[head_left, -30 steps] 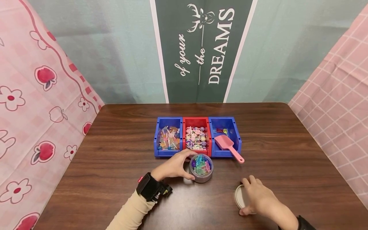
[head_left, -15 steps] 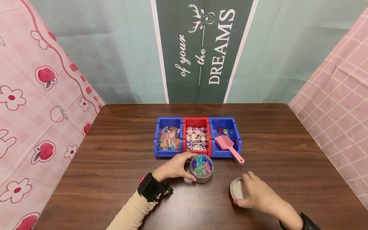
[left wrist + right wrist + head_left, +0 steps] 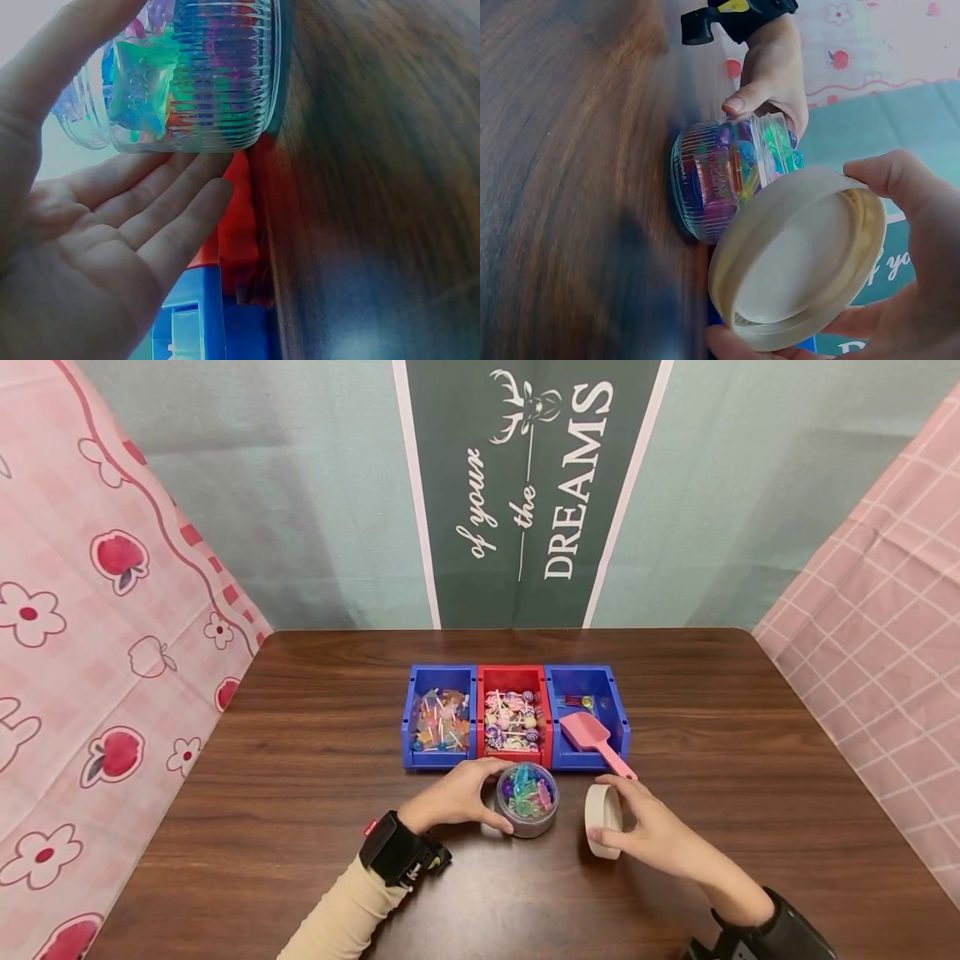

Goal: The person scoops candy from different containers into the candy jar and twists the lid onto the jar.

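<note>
A clear ribbed jar (image 3: 534, 829), full of colourful translucent candies, stands upright on the table in front of the bins. My left hand (image 3: 461, 793) holds it from the left, thumb at the near side and fingers at the far side. In the left wrist view the thumb crosses the jar's wall (image 3: 232, 82) and the fingers lie along its other side. To the right of the jar, my right hand (image 3: 660, 827) grips a round cream lid (image 3: 595, 822) by its rim, tilted on edge. The right wrist view shows the lid's hollow underside (image 3: 799, 255), overlapping the jar (image 3: 705, 187).
Behind the jar stand a left blue bin (image 3: 438, 761), a red bin (image 3: 510, 677) and a right blue bin (image 3: 581, 681), the first two well filled with small candies and lollipops. A pink scoop (image 3: 588, 732) rests in the right bin, its handle over the front edge.
My right hand has raised the lid off the table, tipped it on edge and brought it left and away from me, closer to the jar. The left hand and jar have hardly moved.
</note>
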`<state>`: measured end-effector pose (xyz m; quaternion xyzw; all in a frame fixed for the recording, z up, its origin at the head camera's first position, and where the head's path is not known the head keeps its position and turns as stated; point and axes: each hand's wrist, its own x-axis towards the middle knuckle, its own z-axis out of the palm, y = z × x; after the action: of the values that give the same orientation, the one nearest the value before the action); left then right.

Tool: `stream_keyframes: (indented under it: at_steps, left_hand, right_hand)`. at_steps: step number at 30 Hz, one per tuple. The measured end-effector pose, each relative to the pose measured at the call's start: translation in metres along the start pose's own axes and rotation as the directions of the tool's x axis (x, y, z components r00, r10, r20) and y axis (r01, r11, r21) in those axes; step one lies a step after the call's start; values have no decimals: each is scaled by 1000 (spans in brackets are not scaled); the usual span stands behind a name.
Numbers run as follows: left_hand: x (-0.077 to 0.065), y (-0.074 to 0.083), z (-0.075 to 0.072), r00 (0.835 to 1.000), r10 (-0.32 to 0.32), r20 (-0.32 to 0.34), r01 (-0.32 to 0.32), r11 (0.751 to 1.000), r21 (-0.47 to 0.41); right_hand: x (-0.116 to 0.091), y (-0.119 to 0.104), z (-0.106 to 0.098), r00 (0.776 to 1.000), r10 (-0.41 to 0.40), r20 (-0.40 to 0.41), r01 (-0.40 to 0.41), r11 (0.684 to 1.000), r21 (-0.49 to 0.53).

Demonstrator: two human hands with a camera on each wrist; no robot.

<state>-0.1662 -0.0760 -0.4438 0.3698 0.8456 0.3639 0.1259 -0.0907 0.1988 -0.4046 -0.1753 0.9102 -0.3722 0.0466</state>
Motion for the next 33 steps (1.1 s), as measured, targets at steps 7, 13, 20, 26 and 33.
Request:
stream_keyframes:
  at_steps: [7, 13, 20, 26, 33]
  left_hand:
    - [0, -1, 0, 1000, -16, 15, 16, 1000, -1]
    - [0, 0, -1, 1000, -19, 16, 18, 1000, 8]
    - [0, 0, -1, 1000, -24, 19, 24, 1000, -2]
    - [1, -1, -1, 1000, -14, 17, 14, 1000, -4]
    - [1, -2, 0, 1000, -10, 17, 10, 1000, 1]
  right_hand:
    - [10, -2, 0, 969, 204, 137, -238, 919, 314]
    - [18, -6, -1, 946, 260, 195, -324, 711, 624]
    - [25, -14, -2, 948, 263, 177, -279, 431, 858]
    - [33, -24, 5, 914, 372, 160, -279, 294, 914]
    - [42, -33, 18, 861, 497, 107, -219, 173, 960]
